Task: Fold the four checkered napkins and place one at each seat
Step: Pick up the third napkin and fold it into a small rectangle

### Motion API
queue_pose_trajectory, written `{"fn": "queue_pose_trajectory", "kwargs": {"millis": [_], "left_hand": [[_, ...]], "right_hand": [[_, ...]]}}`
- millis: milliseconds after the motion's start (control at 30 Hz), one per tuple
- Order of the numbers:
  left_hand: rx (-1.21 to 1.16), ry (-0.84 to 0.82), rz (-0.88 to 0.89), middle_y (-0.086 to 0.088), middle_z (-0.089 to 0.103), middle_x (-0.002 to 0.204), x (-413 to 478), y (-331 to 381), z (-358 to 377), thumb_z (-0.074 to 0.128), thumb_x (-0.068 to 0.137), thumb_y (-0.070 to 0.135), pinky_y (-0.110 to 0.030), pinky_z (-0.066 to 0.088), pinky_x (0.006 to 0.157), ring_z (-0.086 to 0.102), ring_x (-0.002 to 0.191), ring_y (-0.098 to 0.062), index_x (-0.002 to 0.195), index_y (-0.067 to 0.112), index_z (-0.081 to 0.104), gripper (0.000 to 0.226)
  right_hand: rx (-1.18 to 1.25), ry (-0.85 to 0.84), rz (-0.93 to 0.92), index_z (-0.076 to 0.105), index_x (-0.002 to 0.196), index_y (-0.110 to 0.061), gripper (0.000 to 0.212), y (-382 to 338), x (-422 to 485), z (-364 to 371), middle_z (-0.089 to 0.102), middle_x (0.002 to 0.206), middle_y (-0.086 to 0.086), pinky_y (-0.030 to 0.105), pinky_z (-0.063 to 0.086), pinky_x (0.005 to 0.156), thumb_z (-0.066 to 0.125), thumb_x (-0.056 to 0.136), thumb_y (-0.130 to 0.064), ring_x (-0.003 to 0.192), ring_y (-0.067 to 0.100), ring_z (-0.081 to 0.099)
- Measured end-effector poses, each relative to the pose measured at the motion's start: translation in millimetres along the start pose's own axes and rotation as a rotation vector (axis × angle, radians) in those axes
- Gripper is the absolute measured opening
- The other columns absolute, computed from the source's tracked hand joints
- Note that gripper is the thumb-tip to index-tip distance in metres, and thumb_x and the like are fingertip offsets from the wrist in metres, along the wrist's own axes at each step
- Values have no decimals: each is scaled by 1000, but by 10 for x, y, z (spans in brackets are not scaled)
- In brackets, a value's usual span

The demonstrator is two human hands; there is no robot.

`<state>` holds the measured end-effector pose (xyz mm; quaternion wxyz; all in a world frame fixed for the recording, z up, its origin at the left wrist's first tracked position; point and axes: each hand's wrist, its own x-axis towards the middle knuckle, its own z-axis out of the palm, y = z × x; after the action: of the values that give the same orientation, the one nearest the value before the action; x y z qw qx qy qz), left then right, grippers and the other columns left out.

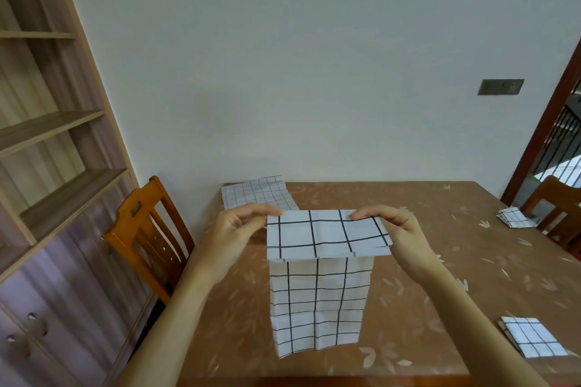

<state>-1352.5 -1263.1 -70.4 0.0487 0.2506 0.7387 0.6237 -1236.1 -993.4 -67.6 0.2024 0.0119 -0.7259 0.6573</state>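
At the near right edge of the worktop [402, 324] lies the near folded napkin [531, 339], a small flat square. I judge that seat served.

In the middle, the napkin strip [317, 308] runs from near to far on the worktop. It is already narrowed to a long band, and its far part is lifted and bent back toward the near side. The left hand [239, 226] and the right hand [396, 229] each pinch one corner of that raised edge. Both grips are clamped on the cloth between thumb and fingers. This looks like a cross fold in the making, with the strip not yet a square.

Farther off on the right, the far folded napkin [515, 217] sits at the worktop's edge just beside the right chair [559, 207], so I take that place as done too. At the far left corner, beyond the left hand, the flat napkin [257, 196] lies spread out and much larger than the finished squares. It seems still to need folding. The left chair [147, 239] stands near it with nothing set before it.

By my reckoning two napkins are finished, one is half folded, and one is waiting. Two seats remain to be served.
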Motion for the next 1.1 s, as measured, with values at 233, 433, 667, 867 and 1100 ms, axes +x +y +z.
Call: {"fn": "queue_pose_trajectory", "kwargs": {"millis": [233, 433, 667, 867, 1100], "left_hand": [[-148, 34, -21, -2, 79, 105, -10, 36, 58, 57, 96, 31, -44, 55, 90, 72, 105, -30, 96, 24, 80, 24], [-78, 83, -3, 9, 79, 104, -7, 50, 74, 81, 83, 20, -32, 54, 95, 73, 104, -8, 104, 31, 77, 24], [-137, 93, 51, -2, 79, 107, -13, 127, 82, 70, 94, 17, -46, 48, 110, 71, 111, -15, 125, 33, 65, 35], [-50, -105, -40, 6, 78, 114, -41, 53, 25, 77, 82, 34, -37, 54, 99, 73, 109, -13, 134, 26, 59, 55], [145, -104, 0, -3, 80, 100, -3, -2, 24, 72, 90, 44, -39, 57, 90, 75, 96, -26, 113, 19, 68, 34]], "right_hand": [[131, -38, 90, 81, 96, -14, 47, 18, 32, 39, 76, 110, 8, 32, 52, 79, 35, 87, -21, 100, 24, 70], [41, -60, 134, 57, 135, -43, 54, 40, -35, 74, 63, 129, -21, 29, 48, 90, 71, 83, -43, 115, -2, 59], [6, -119, 164, 72, 113, -6, 27, 71, -100, 174, 78, 110, 8, 39, 59, 91, 74, 86, -4, 104, 28, 74], [57, 17, 80, 75, 102, -7, 21, 15, -54, 190, 79, 102, 9, 33, 61, 84, 72, 85, 3, 98, 26, 75], [38, 34, 37, 77, 97, -13, 18, -68, -5, 134, 80, 101, 6, 32, 59, 88, 74, 84, -1, 99, 22, 75]]}}
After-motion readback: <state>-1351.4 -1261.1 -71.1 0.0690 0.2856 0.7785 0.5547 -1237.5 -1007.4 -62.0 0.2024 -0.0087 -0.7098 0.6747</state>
